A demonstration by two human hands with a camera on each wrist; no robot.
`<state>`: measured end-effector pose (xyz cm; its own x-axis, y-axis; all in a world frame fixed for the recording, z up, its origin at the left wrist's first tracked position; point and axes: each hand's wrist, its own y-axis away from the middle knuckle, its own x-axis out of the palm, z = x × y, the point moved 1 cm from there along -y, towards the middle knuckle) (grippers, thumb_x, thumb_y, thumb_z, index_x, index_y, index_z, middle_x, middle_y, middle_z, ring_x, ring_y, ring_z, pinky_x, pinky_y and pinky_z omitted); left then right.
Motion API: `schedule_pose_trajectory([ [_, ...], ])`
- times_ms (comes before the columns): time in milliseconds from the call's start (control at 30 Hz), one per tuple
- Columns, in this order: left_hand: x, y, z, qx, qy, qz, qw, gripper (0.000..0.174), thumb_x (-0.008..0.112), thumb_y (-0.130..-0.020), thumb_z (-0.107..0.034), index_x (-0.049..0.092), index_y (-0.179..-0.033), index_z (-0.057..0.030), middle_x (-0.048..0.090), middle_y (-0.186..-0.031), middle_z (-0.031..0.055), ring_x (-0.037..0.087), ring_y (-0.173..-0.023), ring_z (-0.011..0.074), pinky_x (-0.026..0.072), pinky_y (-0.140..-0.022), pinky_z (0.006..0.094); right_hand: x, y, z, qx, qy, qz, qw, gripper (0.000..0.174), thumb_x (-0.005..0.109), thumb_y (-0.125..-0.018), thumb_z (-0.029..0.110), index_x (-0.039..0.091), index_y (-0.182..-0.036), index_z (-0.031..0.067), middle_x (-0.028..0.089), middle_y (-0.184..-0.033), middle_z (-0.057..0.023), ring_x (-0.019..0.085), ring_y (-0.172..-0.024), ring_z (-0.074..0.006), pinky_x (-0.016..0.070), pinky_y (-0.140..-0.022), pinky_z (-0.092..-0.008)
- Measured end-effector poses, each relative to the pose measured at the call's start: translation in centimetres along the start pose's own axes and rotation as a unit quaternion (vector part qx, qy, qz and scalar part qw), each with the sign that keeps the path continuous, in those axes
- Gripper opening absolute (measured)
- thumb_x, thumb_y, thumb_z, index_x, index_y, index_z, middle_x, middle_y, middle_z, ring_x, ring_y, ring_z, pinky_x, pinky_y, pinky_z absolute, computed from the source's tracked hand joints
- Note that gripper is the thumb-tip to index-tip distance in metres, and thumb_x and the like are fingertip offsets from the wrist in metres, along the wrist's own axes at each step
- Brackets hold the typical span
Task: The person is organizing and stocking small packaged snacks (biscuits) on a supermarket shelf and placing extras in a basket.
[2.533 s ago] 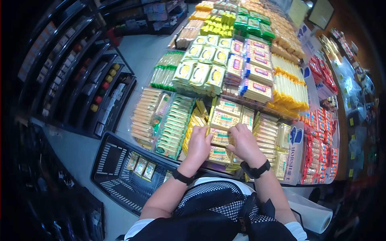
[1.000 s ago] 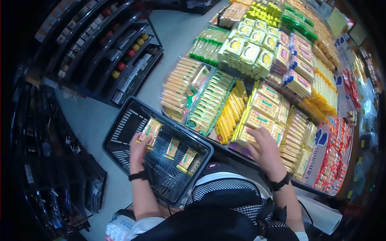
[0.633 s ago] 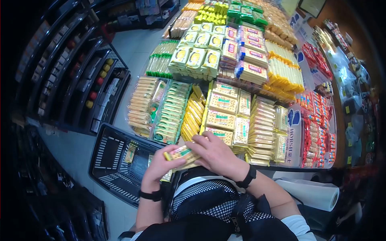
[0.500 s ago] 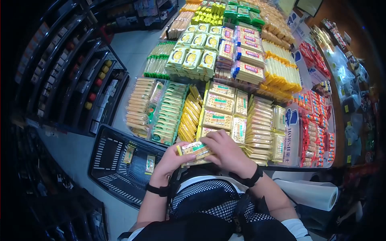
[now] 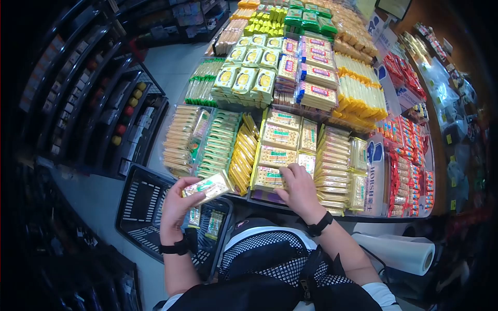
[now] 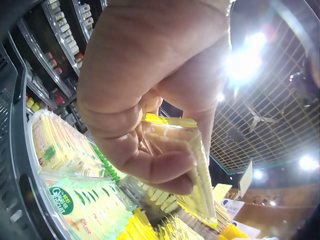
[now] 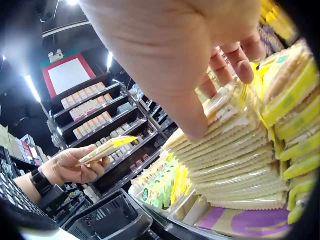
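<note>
My left hand (image 5: 176,208) pinches a clear-wrapped biscuit pack (image 5: 208,187) between thumb and fingers, raised over the dark shopping basket (image 5: 136,207). In the left wrist view the pack (image 6: 202,175) appears edge-on, with a yellow sealed end by the fingers. My right hand (image 5: 302,193) rests at the front of the stacked biscuit packs (image 5: 280,136). Seen from the right wrist, its thumb lies at the near edge of the top pack and its fingers (image 7: 242,70) reach over the stack (image 7: 235,170). Biscuit packs (image 5: 214,224) lie in the basket, partly hidden by my left hand and arm.
Yellow packets (image 5: 244,155) and green-edged packets (image 5: 218,142) stand in trays left of the stack. Red-wrapped snacks (image 5: 402,184) lie beyond a clear divider (image 5: 377,171). Dark shelves (image 5: 88,103) line the left aisle; a plastic roll (image 5: 404,253) sits beneath the counter.
Half a second ago both hands held the biscuit pack together near the body. The left hand has carried it left over the basket; the right has let go and moved forward to the stack.
</note>
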<state>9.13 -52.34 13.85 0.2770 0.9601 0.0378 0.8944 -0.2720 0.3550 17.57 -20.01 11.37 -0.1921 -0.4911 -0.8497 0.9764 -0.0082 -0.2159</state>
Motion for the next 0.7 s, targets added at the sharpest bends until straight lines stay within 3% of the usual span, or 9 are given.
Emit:
schedule_pose_trajectory([
  [133,1.9,0.5,-0.3,0.007,-0.006,0.036,0.999,0.044,0.08,-0.078,-0.005,0.061,-0.117,0.0002,0.066,-0.11,0.0062,0.064,-0.1,0.0122,0.0506,-0.092,0.0268,-0.3,-0.2,0.3,0.022,0.014,0.011,1.0,0.053,0.081,-0.07,0.017,0.058,-0.116,0.0036,0.053,-0.108,-0.0147,0.055,-0.099,-0.0332,0.0481,-0.084,-0.0428],
  [300,3.2,-0.8,-0.4,0.02,0.002,0.062,0.998,0.041,0.079,-0.079,-0.004,0.062,-0.116,-0.0003,0.065,-0.109,0.0053,0.062,-0.102,0.0118,0.0504,-0.092,0.0272,-0.8,-0.5,0.4,0.037,0.034,0.046,0.998,0.053,0.082,-0.07,0.017,0.057,-0.115,0.0036,0.053,-0.108,-0.0156,0.055,-0.099,-0.0333,0.0486,-0.083,-0.0431],
  [400,4.5,-2.5,-0.8,0.026,-0.019,0.087,0.996,0.041,0.08,-0.079,-0.004,0.062,-0.116,-0.0002,0.064,-0.11,0.005,0.062,-0.101,0.0116,0.0503,-0.092,0.0274,-3.1,-0.6,1.4,0.068,0.035,0.062,0.995,0.062,0.083,-0.07,0.017,0.055,-0.123,0.0036,0.054,-0.114,-0.0161,0.054,-0.106,-0.0341,0.0477,-0.087,-0.0435],
  [467,6.3,-3.5,-1.7,0.005,-0.026,0.144,0.989,0.041,0.08,-0.08,-0.004,0.062,-0.117,-0.0005,0.064,-0.11,0.0041,0.061,-0.101,0.0113,0.0496,-0.092,0.027,-5.6,-1.8,2.7,-0.016,-0.012,0.051,0.998,0.071,0.082,-0.07,0.017,0.051,-0.133,0.0037,0.054,-0.123,-0.0158,0.052,-0.113,-0.035,0.0456,-0.093,-0.0435],
  [500,7.2,-3.9,-1.8,0.005,-0.025,0.15,0.988,0.041,0.08,-0.08,-0.004,0.062,-0.117,-0.0005,0.064,-0.11,0.0041,0.061,-0.101,0.0113,0.0496,-0.092,0.027,-6.1,-2.3,3.2,-0.011,-0.009,0.049,0.999,0.071,0.082,-0.07,0.017,0.051,-0.133,0.0037,0.054,-0.123,-0.0158,0.052,-0.113,-0.035,0.0456,-0.093,-0.0435],
  [567,9.5,-5.0,-2.2,0.062,-0.082,0.226,0.969,0.043,0.081,-0.079,-0.003,0.062,-0.117,0.0001,0.064,-0.112,0.0037,0.06,-0.103,0.0108,0.049,-0.093,0.0264,-6.7,-3.4,3.9,-0.079,-0.058,0.089,0.991,0.077,0.082,-0.071,0.016,0.048,-0.139,0.0041,0.053,-0.128,-0.0148,0.05,-0.119,-0.0348,0.0432,-0.097,-0.0433],
  [700,12.6,-7.0,-3.7,0.138,-0.083,0.262,0.952,0.052,0.08,-0.08,-0.003,0.058,-0.127,-0.0007,0.063,-0.115,0.0031,0.059,-0.106,0.0119,0.0488,-0.094,0.0273,-6.5,-3.7,2.5,-0.067,-0.068,0.084,0.992,0.064,0.076,-0.074,0.014,0.051,-0.131,0.0029,0.057,-0.119,-0.0152,0.053,-0.114,-0.0338,0.0434,-0.096,-0.0432],
])
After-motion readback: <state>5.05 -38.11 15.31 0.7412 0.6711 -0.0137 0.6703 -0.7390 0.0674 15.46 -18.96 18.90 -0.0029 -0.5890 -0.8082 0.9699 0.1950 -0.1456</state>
